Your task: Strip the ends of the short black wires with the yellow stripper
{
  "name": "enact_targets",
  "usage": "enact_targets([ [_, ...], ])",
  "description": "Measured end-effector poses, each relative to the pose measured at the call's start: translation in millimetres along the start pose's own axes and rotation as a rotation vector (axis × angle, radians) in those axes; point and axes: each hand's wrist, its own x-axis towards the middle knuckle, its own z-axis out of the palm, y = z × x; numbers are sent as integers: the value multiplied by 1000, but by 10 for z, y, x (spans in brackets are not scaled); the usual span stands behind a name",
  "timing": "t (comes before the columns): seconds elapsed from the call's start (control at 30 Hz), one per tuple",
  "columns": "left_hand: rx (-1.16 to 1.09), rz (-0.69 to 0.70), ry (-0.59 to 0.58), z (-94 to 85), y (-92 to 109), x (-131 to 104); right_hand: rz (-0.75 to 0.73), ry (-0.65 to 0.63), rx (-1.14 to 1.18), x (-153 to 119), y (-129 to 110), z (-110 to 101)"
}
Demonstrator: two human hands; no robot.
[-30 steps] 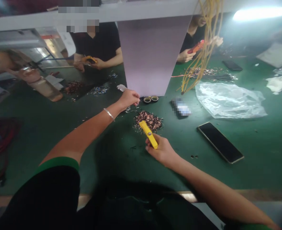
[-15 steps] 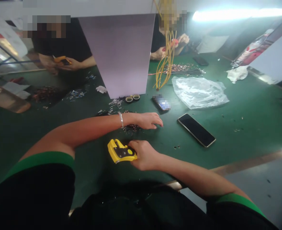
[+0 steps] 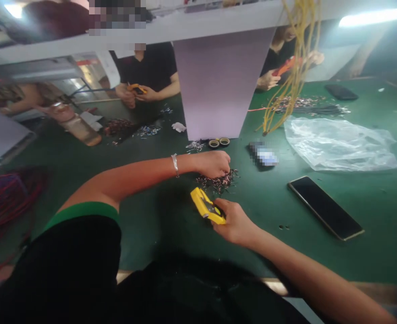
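My left hand (image 3: 214,164) is at the upper edge of a pile of small dark and coppery pieces (image 3: 218,181) on the green table (image 3: 140,243). Its fingers are curled down together, and anything between them is too small to make out. My right hand (image 3: 237,223) is wrapped round a yellow and black hand tool (image 3: 207,208), whose head points up and left just below the pile. Behind my left hand are two small tape rolls (image 3: 219,143) and a scatter of silvery pieces (image 3: 195,146).
A phone (image 3: 326,208) and a clear plastic bag (image 3: 340,143) lie to the right. Yellow wires (image 3: 294,67) hang by a pale panel (image 3: 218,85). Red wire bundles (image 3: 7,198) are at far left. Across the table, people hold tools; a bottle (image 3: 82,129) lies back left.
The view has swung left. My left hand has moved back to the pile, its fingers now curled in. My right hand still holds the yellow tool, now nearer the pile.
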Motion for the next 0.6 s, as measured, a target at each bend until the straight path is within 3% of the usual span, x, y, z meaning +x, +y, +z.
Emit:
enact_targets([
  [0.07, -142, -63, 45, -241, -131, -232, 53, -6, 91, 9, 25, -10],
  [0.13, -256, -265, 141, -437, -234, -499, 123, -12, 203, 23, 54, -18],
  [0.23, -186, -581, 155, -530, -344, -942, 210, -18, 317, 52, 79, -39],
  [0.33, 24, -771, 23, -384, -410, -1346, 255, 7, 407, 82, 66, -85],
  [0.4, 126, -814, -49, -230, -429, -1535, 274, 12, 450, 98, 49, -124],
  [0.5, 175, -815, -61, -28, -428, -1660, 282, 0, 504, 112, 54, -165],
  [0.6, 218, -797, -70, 91, -422, -1642, 283, 21, 552, 113, 130, -160],
])
